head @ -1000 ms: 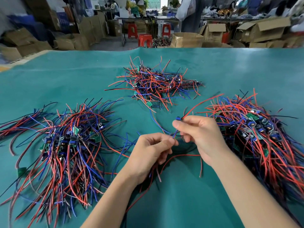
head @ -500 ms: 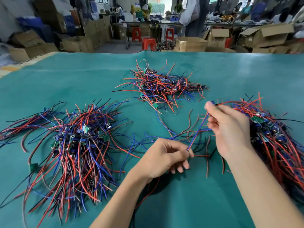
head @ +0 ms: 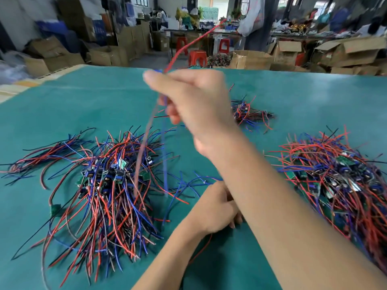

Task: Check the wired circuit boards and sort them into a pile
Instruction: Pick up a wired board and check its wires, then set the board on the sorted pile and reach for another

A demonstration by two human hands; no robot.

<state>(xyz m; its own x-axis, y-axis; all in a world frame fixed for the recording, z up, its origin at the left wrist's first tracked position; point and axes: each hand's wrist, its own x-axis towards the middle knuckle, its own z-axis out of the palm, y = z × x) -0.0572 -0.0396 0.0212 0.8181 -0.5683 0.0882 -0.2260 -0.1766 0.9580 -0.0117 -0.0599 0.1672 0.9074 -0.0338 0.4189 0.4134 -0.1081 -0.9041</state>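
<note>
Your right hand [head: 194, 101] is raised above the green surface [head: 83, 105] and looks blurred. Its grip pinches wires between the thumb and the fingertips [head: 150, 77]: a red wire [head: 188, 45] goes up and away from the pinch, and a blue wire [head: 165, 155] hangs down from it, with a paler blurred strand beside it. You cannot tell from this view if a circuit board hangs on these wires.

Your left hand [head: 217, 208] rests low on the surface, partly hidden under your right forearm. Its fingers are curled, but what they hold is hidden, so the state of this grip is not clear. A thin red wire comes out below this hand.

3 piles of wired circuit boards lie on the surface. The left pile [head: 104, 185] is just beside your left hand, with small green boards in its middle. The right pile [head: 339, 181] lies beside your right forearm. The far pile [head: 251, 114] is smaller and partly behind your right hand.

Cardboard boxes [head: 251, 57] and red stools [head: 198, 57] stand behind the surface
</note>
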